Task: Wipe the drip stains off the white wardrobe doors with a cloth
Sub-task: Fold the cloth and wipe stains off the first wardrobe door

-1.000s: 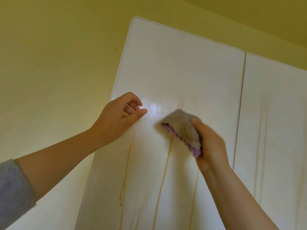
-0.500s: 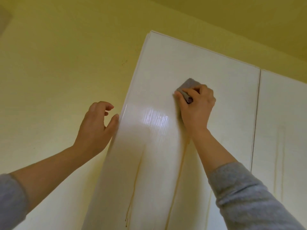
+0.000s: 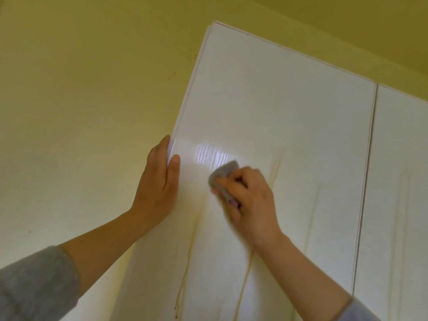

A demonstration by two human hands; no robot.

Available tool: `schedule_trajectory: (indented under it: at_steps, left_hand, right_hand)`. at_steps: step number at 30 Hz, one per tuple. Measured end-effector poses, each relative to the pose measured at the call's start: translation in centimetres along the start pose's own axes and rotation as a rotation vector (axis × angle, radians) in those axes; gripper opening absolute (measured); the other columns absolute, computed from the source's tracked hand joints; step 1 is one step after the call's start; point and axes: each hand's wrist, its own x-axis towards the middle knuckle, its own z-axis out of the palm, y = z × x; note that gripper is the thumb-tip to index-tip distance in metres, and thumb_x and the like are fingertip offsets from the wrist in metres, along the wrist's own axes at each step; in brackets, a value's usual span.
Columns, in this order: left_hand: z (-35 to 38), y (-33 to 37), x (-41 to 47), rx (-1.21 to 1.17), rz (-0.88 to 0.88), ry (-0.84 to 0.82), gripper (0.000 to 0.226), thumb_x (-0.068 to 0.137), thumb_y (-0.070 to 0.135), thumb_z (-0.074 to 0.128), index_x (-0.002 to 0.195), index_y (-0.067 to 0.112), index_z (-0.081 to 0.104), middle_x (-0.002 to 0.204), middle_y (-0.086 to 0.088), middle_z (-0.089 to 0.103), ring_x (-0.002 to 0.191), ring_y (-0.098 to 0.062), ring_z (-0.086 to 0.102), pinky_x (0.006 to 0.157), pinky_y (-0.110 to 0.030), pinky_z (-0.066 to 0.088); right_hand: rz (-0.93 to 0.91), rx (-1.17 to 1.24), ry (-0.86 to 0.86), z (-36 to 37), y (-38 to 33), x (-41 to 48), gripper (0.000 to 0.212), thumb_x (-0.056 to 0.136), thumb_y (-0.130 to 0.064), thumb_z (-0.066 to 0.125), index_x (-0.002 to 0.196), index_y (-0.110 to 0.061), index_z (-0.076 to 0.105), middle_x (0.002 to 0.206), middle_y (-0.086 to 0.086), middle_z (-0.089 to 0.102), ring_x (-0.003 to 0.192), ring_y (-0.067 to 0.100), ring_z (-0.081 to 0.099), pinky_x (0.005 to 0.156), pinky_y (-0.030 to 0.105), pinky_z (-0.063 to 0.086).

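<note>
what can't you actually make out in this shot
Head view: cloth motion-blurred, mostly covered by the right hand.
Left hand grips the left door edge; fingers mostly hidden behind it.
Drip stains run off the bottom edge.
Right door cut off at the right edge.

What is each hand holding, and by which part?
Right hand grips the grey cloth by its lower part, pressed on the left door. Left hand pinches that door's left edge.

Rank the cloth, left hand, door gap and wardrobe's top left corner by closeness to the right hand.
1. Cloth: gripped in the right hand itself.
2. Left hand: just left, gripping the door edge.
3. Gap between the doors: off to the right.
4. Top left corner: high above.
</note>
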Motion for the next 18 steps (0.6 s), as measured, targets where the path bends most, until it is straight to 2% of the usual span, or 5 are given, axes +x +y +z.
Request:
schedule_trajectory:
  at_steps: [4,8,11,14,18]
  left_hand:
    - [0.3,-0.5,0.3,0.020,-0.039,-0.040,0.055,0.106,0.035,0.027,0.157,0.017,0.015,0.162,0.002,0.022,0.147,-0.010,0.022,0.108,-0.012,0.014]
    - [0.4,-0.9,0.3,0.024,-0.031,-0.040,0.056,0.105,0.037,0.026,0.157,0.017,0.018,0.161,0.003,0.026,0.146,-0.010,0.024,0.108,-0.014,0.015]
    - [0.4,-1.0,0.2,0.026,-0.020,-0.036,0.056,0.105,0.037,0.027,0.157,0.017,0.019,0.161,0.003,0.027,0.146,-0.010,0.025,0.108,-0.013,0.016]
    - [0.5,-1.1,0.3,0.029,-0.014,-0.030,0.056,0.105,0.036,0.027,0.157,0.017,0.020,0.161,0.004,0.027,0.146,-0.009,0.025,0.106,-0.009,0.015]
    - [0.5,-1.1,0.3,0.032,-0.014,-0.029,0.055,0.106,0.036,0.028,0.157,0.017,0.021,0.160,0.003,0.028,0.146,-0.010,0.026,0.107,-0.012,0.016]
  right_hand:
    - [0.012,-0.002,-0.024,-2.1,-0.1,-1.8,0.041,0.073,-0.011,0.051,0.106,-0.015,0.075,0.094,0.003,0.056,0.085,0.020,0.049,0.066,0.027,0.041]
    - [0.396,-0.098,0.302,-5.3,4.9,2.8,0.024,0.081,-0.002,0.057,0.096,-0.006,0.075,0.095,0.007,0.053,0.089,0.028,0.052,0.073,0.018,0.031]
    - [0.548,-0.111,0.298,-6.7,9.2,6.1,0.020,0.094,-0.017,0.059,0.106,-0.007,0.072,0.104,0.000,0.046,0.102,0.029,0.052,0.082,0.009,0.031]
    - [0.514,-0.108,0.204,-6.3,10.7,5.8,0.028,0.096,-0.018,0.058,0.120,-0.009,0.068,0.112,0.007,0.051,0.106,0.029,0.052,0.089,0.021,0.037]
    - [0.299,-0.052,0.107,-4.5,7.1,0.7,0.046,0.080,-0.006,0.045,0.118,-0.010,0.070,0.108,0.014,0.054,0.100,0.025,0.048,0.084,0.017,0.033]
